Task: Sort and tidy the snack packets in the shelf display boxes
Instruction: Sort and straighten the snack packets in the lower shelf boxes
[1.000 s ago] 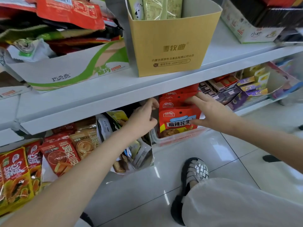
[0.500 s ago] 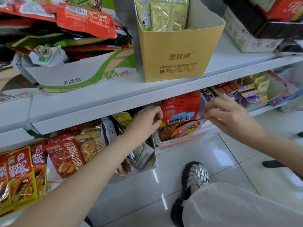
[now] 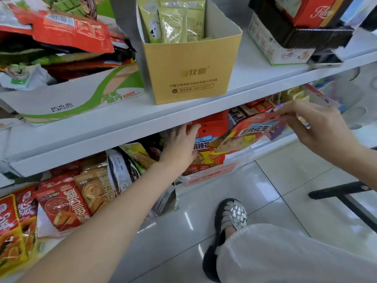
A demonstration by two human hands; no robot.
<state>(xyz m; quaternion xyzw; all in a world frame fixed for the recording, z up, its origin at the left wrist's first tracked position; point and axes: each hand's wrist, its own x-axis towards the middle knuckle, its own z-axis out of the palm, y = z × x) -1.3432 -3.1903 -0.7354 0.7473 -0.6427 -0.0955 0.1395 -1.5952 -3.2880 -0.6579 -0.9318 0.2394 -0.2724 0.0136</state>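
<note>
two hands (image 3: 179, 144); one yellow box (image 3: 189, 78); one red peanut packet (image 3: 251, 131) lifted out; two white shelves (image 3: 130, 123); one sandal (image 3: 230, 219).

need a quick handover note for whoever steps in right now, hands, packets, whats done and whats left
Right hand: pinches one red peanut packet by its top edge, held in the air in front of the lower shelf.
Left hand: fingers on the row of red packets standing in the clear display box, steadying them.
Done: one packet is out of the box.
Left: probably put it back neatly, then straighten the jumbled packets in the open box to the left.
</note>
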